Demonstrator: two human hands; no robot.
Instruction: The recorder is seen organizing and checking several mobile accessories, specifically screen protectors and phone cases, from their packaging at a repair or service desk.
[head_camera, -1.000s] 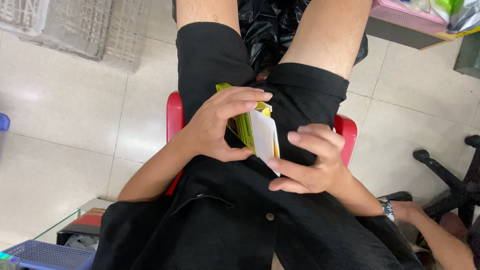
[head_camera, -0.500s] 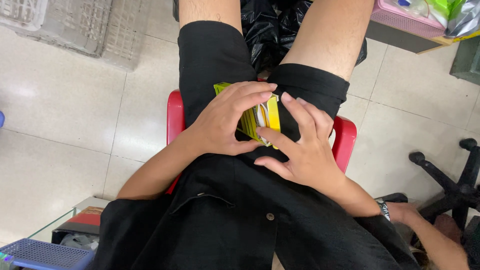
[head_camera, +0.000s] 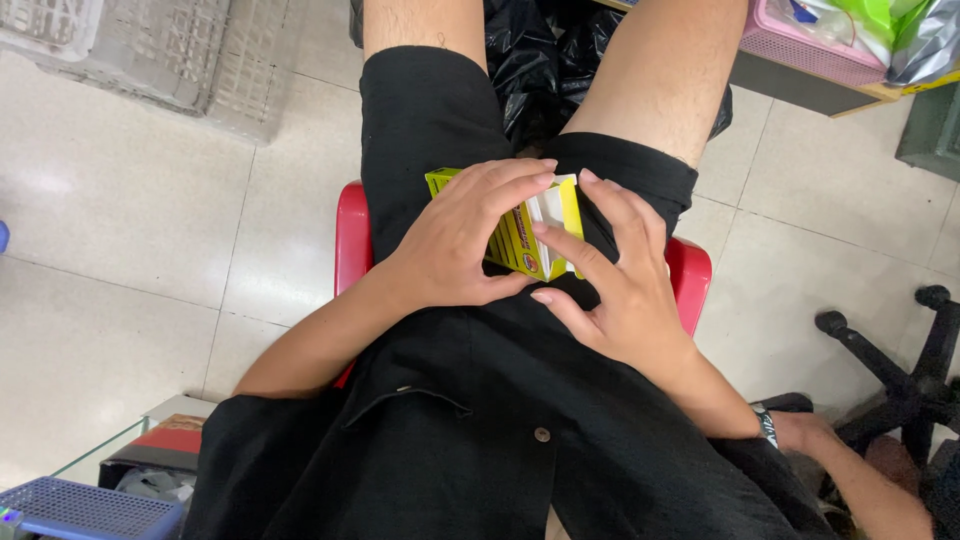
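Note:
I sit on a red stool (head_camera: 352, 235) and look down at my lap. My left hand (head_camera: 460, 240) wraps over the top of a stack of small yellow and green cartons (head_camera: 525, 240) that rests on my black shorts. My right hand (head_camera: 615, 280) presses against the stack's right side, its fingers on a white flap at the end carton. Both hands touch the stack; most of the cartons are hidden under my left fingers.
A black plastic bag (head_camera: 535, 70) lies between my legs on the tiled floor. Grey crates (head_camera: 150, 50) stand at top left, a pink basket (head_camera: 810, 45) at top right. An office chair base (head_camera: 900, 380) is at right, a blue basket (head_camera: 80, 510) at bottom left.
My right hand has moved up from below the stack and now lies flat against its right side. The white flap that stood out is pressed closer to the cartons.

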